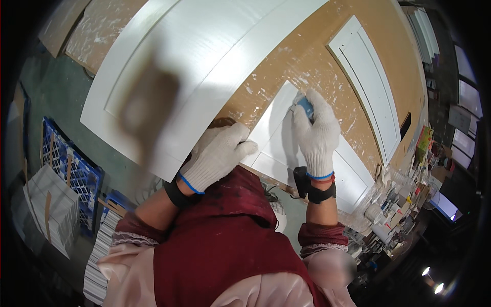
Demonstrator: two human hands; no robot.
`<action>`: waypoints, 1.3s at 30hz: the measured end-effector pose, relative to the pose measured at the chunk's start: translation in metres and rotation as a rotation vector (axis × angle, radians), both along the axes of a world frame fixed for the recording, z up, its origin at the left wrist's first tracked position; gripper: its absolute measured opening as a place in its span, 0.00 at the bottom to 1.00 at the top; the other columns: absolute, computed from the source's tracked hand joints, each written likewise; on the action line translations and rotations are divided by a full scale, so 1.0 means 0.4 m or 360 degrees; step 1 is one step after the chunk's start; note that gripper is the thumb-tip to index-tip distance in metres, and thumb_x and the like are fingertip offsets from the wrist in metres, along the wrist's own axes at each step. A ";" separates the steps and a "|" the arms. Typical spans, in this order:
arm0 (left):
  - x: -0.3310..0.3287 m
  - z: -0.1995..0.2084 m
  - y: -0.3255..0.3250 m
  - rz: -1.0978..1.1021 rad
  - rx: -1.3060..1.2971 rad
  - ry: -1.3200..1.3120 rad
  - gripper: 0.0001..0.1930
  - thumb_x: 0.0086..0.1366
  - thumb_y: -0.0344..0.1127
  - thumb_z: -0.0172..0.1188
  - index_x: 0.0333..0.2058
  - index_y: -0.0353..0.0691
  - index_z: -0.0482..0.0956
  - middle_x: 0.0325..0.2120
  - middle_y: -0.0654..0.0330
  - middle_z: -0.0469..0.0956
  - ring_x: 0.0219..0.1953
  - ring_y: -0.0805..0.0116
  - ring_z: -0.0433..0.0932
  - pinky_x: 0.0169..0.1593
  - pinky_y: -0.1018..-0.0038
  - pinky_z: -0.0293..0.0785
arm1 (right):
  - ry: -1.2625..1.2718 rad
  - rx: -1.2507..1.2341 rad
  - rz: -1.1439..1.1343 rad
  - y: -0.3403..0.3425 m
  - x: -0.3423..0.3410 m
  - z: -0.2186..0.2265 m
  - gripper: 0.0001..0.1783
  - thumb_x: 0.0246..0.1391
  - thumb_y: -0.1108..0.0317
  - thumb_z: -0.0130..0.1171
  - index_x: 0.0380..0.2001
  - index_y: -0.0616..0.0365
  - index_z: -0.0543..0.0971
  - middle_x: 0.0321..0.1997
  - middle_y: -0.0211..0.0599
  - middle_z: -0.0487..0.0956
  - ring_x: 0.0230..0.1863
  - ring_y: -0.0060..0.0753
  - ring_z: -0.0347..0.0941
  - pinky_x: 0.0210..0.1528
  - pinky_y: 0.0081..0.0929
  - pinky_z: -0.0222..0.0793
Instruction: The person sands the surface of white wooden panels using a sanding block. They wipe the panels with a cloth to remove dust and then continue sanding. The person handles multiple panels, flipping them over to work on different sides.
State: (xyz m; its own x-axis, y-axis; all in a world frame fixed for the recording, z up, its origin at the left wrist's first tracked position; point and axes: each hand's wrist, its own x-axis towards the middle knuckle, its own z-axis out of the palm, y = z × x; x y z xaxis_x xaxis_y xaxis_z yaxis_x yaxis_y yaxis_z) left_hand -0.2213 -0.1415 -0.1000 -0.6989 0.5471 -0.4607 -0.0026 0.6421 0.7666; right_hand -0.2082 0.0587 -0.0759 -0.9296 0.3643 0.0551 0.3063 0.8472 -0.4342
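Note:
A narrow white panel (266, 125) with grooved lines lies slanted on the brown worktable in front of me. My left hand (217, 156), in a white knit glove, is at the panel's left end. Its thumb rests on the edge and the fingers curl beside it, closed about that edge. My right hand (318, 130), gloved the same way, is over the middle of the panel. Between its thumb and fingers it grips a small blue scraper-like tool (306, 106), whose greyish front end touches or nearly touches the panel. The glove hides part of this tool.
A large white panel (215, 38) covers the table's left side and overhangs it. Another narrow white panel (365, 77) lies right on the paint-marked tabletop (279, 64). Bottles and jars (381, 217) crowd the right. Stacked white boards (53, 204) and a blue crate-like pallet (69, 169) stand left.

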 end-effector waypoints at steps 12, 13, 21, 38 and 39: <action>0.003 -0.006 0.000 0.0011 0.0014 0.0009 0.16 0.58 0.48 0.60 0.29 0.39 0.75 0.24 0.53 0.76 0.29 0.55 0.77 0.33 0.62 0.70 | 0.0040 -0.0215 0.0012 0.005 0.053 0.009 0.19 0.47 0.63 0.60 0.45 0.51 0.78 0.34 0.42 0.79 0.34 0.44 0.76 0.39 0.34 0.72; 0.002 -0.003 0.000 -0.0003 0.0008 0.0012 0.16 0.57 0.48 0.60 0.29 0.39 0.75 0.24 0.53 0.76 0.29 0.55 0.77 0.33 0.62 0.70 | 0.0009 -0.0208 0.0012 -0.009 0.058 0.013 0.19 0.47 0.63 0.59 0.45 0.51 0.78 0.34 0.42 0.79 0.33 0.44 0.76 0.38 0.34 0.72; 0.002 0.012 -0.003 0.0023 -0.0125 -0.0001 0.17 0.57 0.48 0.62 0.34 0.39 0.77 0.26 0.54 0.78 0.31 0.56 0.79 0.36 0.65 0.72 | 0.0027 0.0030 0.0020 -0.028 0.048 0.007 0.16 0.48 0.64 0.57 0.43 0.49 0.75 0.30 0.47 0.77 0.33 0.52 0.75 0.34 0.42 0.70; 0.020 0.009 0.041 0.0172 -0.0201 0.0314 0.22 0.54 0.38 0.66 0.46 0.34 0.75 0.23 0.63 0.74 0.27 0.74 0.72 0.36 0.74 0.72 | 0.0114 -0.0589 -0.0482 0.066 0.240 0.060 0.14 0.50 0.67 0.55 0.43 0.49 0.76 0.40 0.43 0.77 0.42 0.47 0.75 0.45 0.36 0.70; 0.026 0.032 0.040 0.0229 -0.0290 0.0397 0.25 0.53 0.37 0.66 0.49 0.35 0.74 0.25 0.62 0.75 0.29 0.74 0.72 0.37 0.74 0.72 | 0.0134 -0.0679 -0.0495 0.073 0.273 0.053 0.15 0.49 0.68 0.56 0.43 0.51 0.76 0.41 0.43 0.77 0.42 0.45 0.75 0.46 0.35 0.71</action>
